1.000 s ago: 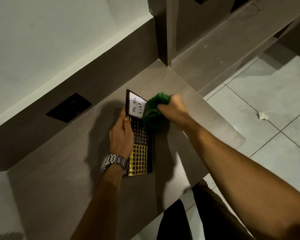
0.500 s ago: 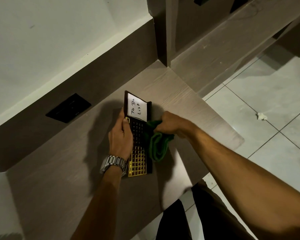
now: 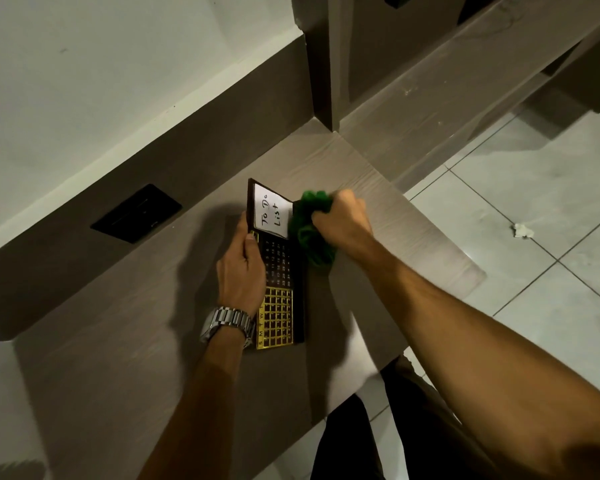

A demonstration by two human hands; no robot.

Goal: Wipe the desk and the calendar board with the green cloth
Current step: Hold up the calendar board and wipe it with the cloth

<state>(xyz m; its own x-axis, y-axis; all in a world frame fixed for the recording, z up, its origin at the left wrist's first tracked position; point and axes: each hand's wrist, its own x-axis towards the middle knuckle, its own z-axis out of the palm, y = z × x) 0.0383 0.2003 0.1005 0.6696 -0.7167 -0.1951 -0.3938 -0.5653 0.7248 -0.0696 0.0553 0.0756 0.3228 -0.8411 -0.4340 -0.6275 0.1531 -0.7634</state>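
The calendar board (image 3: 278, 268) lies flat on the bench (image 3: 118, 341) near the middle of the view, its long side running from 12 to 6 o'clock, with a white "To Do List" card (image 3: 272, 214) at its 12 o'clock end, a dark date panel in the middle and a gold grid at its 6 o'clock end. The left hand (image 3: 243, 271) rests on the board's 9 o'clock edge, fingers curled over the rim and pinning it down; a metal watch (image 3: 227, 323) sits on that wrist. The right hand (image 3: 342, 221) is clenched around the bunched green cloth (image 3: 310, 233), which presses on the board's 3 o'clock edge just beside the card. The cloth looks soft and light, so it should fold to any surface and is best held wadded in the fist, as here. The board looks thin, stiff and light, likely to slide on the smooth bench under a wiping stroke, so holding its far edge seems sensible; the card may lift or crease if rubbed hard. No containers are in view. A black wall socket (image 3: 136, 213) sits at 10 o'clock, and a scrap of paper (image 3: 522, 230) lies on the tiled floor (image 3: 551, 289) at 3 o'clock.
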